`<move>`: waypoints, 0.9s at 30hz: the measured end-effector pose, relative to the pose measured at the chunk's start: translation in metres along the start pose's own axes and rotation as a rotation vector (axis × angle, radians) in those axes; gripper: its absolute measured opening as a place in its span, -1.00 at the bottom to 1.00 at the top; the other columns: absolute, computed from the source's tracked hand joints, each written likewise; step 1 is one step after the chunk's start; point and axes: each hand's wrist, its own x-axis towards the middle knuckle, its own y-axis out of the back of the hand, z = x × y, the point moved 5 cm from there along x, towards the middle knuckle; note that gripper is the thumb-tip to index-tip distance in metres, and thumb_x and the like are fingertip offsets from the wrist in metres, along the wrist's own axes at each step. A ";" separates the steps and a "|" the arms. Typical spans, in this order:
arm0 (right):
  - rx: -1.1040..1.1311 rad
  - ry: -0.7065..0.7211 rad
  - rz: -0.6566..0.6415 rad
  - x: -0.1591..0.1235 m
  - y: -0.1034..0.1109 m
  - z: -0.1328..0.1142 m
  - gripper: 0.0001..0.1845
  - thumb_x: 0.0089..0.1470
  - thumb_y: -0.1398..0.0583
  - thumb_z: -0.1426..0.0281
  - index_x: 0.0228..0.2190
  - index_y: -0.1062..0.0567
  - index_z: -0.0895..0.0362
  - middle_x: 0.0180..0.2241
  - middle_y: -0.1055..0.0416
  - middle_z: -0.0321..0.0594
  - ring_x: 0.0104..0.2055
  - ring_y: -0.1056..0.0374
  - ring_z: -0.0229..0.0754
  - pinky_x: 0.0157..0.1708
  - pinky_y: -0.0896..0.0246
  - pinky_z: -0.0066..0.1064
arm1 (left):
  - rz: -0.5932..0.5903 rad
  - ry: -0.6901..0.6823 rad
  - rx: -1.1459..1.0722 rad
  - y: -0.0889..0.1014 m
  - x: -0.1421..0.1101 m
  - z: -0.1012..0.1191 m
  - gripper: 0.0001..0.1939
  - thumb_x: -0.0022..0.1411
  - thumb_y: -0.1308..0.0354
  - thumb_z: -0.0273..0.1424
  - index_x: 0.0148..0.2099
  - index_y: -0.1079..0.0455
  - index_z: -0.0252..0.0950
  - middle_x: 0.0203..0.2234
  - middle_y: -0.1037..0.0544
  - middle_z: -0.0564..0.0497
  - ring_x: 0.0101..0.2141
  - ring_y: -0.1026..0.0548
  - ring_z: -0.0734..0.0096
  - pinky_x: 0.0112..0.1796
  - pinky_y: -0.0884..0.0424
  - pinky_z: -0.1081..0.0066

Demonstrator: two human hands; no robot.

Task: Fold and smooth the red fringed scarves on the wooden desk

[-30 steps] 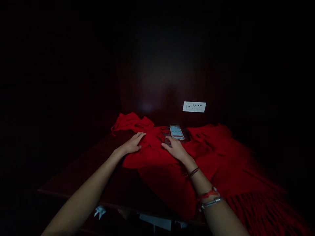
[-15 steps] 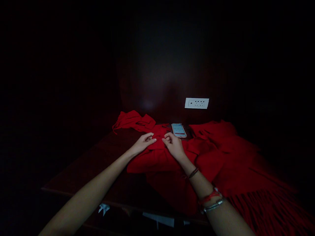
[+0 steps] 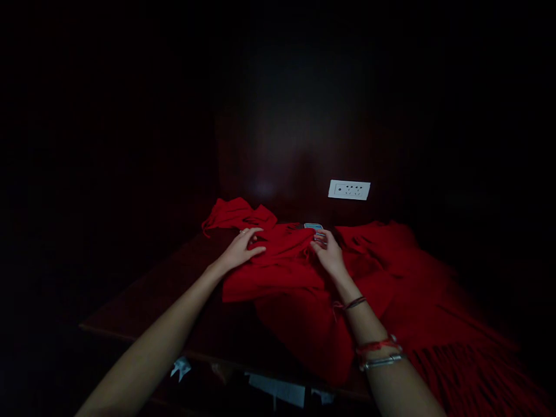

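Because the table (image 3: 147, 298) is so dim, I could misjudge a fold in the red cloth (image 3: 282, 278), heaped from frame centre to lower right; a careless tug there might drag the phone (image 3: 313, 226), partly hidden near centre. My left hand (image 3: 240, 250) is half open at the cloth's left, gripping nothing; my right hand (image 3: 330, 255) curls loosely, its hold I can't tell. I count one table, cloth pieces uncertain, two hands, one socket (image 3: 349, 190), one phone.

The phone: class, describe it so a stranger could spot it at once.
On the dark table lies red cloth. Just beyond the right hand, partly hidden, is the phone: its pale bluish screen stands out from all that red.
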 end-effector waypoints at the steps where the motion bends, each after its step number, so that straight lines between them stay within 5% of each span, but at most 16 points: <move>1: -0.099 0.051 -0.087 -0.005 -0.011 -0.002 -0.49 -0.28 -0.16 0.34 -0.18 -0.26 0.15 -0.15 -0.27 -0.10 -0.09 -0.20 -0.15 -0.15 -0.11 -0.28 | -0.070 -0.072 0.037 -0.005 -0.003 0.004 -0.45 -0.09 -0.12 -0.20 -0.01 -0.18 -0.21 -0.23 -0.29 -0.02 -0.23 -0.26 0.37 -0.24 -0.20 0.41; 4: -0.404 0.104 -0.266 -0.017 -0.030 -0.002 -0.34 -0.35 -0.22 0.42 -0.09 -0.23 0.16 0.03 -0.05 -0.03 0.08 0.05 -0.04 -0.01 0.08 -0.20 | -0.318 -0.169 0.132 -0.020 -0.010 0.001 -0.47 -0.14 -0.17 -0.23 -0.04 -0.23 -0.14 -0.11 -0.25 -0.03 -0.11 -0.20 0.27 -0.14 -0.13 0.36; 7: -0.565 0.130 -0.290 -0.023 -0.030 -0.011 -0.65 -0.21 -0.15 0.45 -0.26 -0.39 0.20 -0.11 -0.21 -0.03 -0.02 -0.10 -0.09 -0.04 0.03 -0.26 | -0.388 -0.096 0.146 -0.025 -0.008 -0.011 -0.73 0.02 -0.03 -0.30 -0.19 -0.34 -0.23 -0.35 -0.40 0.01 -0.29 -0.32 0.37 -0.24 -0.19 0.43; 10: -0.476 0.295 -0.310 -0.033 -0.033 -0.037 -0.73 -0.05 -0.05 0.34 -0.29 -0.40 0.17 -0.26 -0.31 -0.12 -0.18 -0.21 -0.21 -0.13 -0.07 -0.37 | -0.249 0.006 0.035 -0.023 -0.001 -0.016 -0.73 0.09 0.07 -0.26 -0.36 -0.37 -0.30 -0.51 -0.42 0.06 -0.44 -0.34 0.45 -0.37 -0.20 0.51; 13: -0.432 0.398 -0.517 -0.050 -0.051 -0.052 -0.61 -0.12 -0.12 0.29 -0.18 -0.34 0.13 -0.24 -0.33 -0.17 -0.20 -0.23 -0.21 -0.20 -0.10 -0.40 | -0.126 0.077 -0.152 -0.021 0.003 -0.013 -0.66 0.07 0.09 -0.18 -0.45 -0.35 -0.34 -0.58 -0.38 0.10 -0.51 -0.30 0.51 -0.45 -0.17 0.55; 15: -0.506 0.379 -0.615 -0.053 -0.057 -0.049 -0.73 -0.12 -0.12 0.38 -0.28 -0.39 0.13 -0.31 -0.37 -0.18 -0.26 -0.26 -0.20 -0.24 -0.10 -0.41 | -0.108 0.115 -0.256 -0.018 0.004 -0.015 -0.66 0.02 0.03 -0.16 -0.49 -0.33 -0.35 -0.63 -0.34 0.12 -0.54 -0.27 0.53 -0.49 -0.15 0.56; 18: -0.522 0.285 -0.485 -0.036 -0.042 -0.043 -0.80 -0.03 0.01 0.48 -0.47 -0.42 0.15 -0.46 -0.39 -0.22 -0.37 -0.28 -0.25 -0.31 -0.11 -0.45 | 0.009 0.204 -0.404 -0.003 0.005 -0.026 -0.65 -0.07 -0.06 -0.13 -0.54 -0.30 -0.36 -0.65 -0.31 0.13 -0.56 -0.25 0.55 -0.50 -0.15 0.56; 21: -0.399 0.254 -0.311 -0.023 -0.024 -0.045 -0.75 0.03 0.06 0.38 -0.37 -0.38 0.16 -0.45 -0.38 -0.24 -0.40 -0.27 -0.28 -0.35 -0.12 -0.47 | 0.194 0.339 -0.570 0.006 0.002 -0.036 -0.61 -0.11 -0.08 -0.08 -0.57 -0.25 -0.36 -0.67 -0.28 0.15 -0.59 -0.23 0.58 -0.54 -0.14 0.57; 27: -0.606 0.454 -0.561 -0.054 -0.063 -0.060 -0.73 -0.07 -0.08 0.34 -0.27 -0.36 0.15 -0.28 -0.36 -0.10 -0.21 -0.25 -0.14 -0.19 -0.04 -0.34 | 0.071 0.348 -0.967 -0.035 -0.005 0.002 -0.55 -0.11 -0.12 -0.12 -0.22 -0.29 -0.33 -0.47 -0.38 0.05 -0.46 -0.34 0.52 -0.42 -0.25 0.53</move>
